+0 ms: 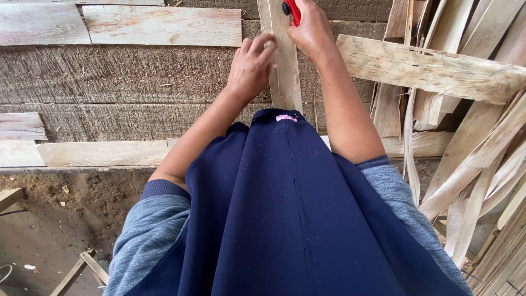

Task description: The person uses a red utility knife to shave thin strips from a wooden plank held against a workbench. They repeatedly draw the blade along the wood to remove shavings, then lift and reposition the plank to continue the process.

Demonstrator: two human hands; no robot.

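Wood strip: a narrow pale strip (pixel 285 66) stands upright in the middle of the view, rising from just above the dark blue apron to the top edge, in front of the rough grey plank wall.
Left hand: the left hand (pixel 251 68) rests against the strip's left edge about halfway up — fingers (pixel 262 43) curled and pressed together around that edge, thumb side toward the wood.
Right hand: the right hand (pixel 311 27) is higher, at the strip's right edge near the top of the view, its fingers closed around a red tool.
Red tool: the red tool (pixel 291 10) has a black round part at its left end; only a short piece shows above the knuckles, lying over the strip's upper part. What kind of tool it is cannot be told.
Apron: a dark blue apron (pixel 296 214) with a small pink tag at its top hem fills the lower middle; blue-grey sleeves (pixel 150 225) are pushed up on both forearms.
Wall: a wall of weathered horizontal planks (pixel 120 77) — with paler boards (pixel 161 24) fixed across it at the top left and lower left.
Loose wood: on the right, a heap of pale offcuts and slats (pixel 471 159) leans at many angles, one broad board (pixel 433 68) slanting across just right of the right forearm.
Floor: brown earth (pixel 71 203) shows at the lower left, with a few thin sticks lying on it.
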